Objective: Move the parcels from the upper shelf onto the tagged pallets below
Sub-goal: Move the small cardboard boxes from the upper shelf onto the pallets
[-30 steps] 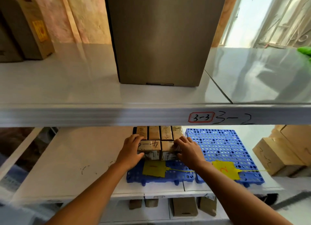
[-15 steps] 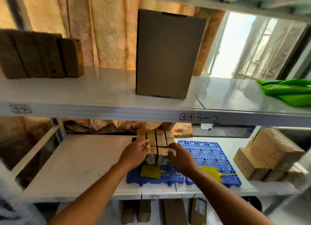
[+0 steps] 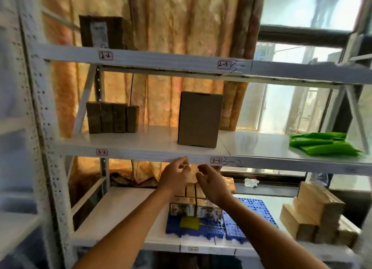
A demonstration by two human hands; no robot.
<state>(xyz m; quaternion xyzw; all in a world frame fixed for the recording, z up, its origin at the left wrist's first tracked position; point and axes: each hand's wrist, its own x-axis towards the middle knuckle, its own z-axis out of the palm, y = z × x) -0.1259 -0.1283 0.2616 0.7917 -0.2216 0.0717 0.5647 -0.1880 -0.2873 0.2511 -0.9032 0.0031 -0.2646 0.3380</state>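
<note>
Both my hands, left (image 3: 175, 177) and right (image 3: 213, 185), were empty and open, just below the tall upright brown cardboard box (image 3: 199, 119), right nearer.

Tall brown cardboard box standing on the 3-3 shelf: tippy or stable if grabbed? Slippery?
The tall brown cardboard box stands upright on a narrow end, so a high push would probably tip it. The glossy white shelf under it looks smooth, so a low push likely slides it. Flat, uncrushed sides suggest it is stiff; its weight cannot be judged.

Bright daylight floods from the window (image 3: 302, 99); frame edges smear with motion blur.
</note>
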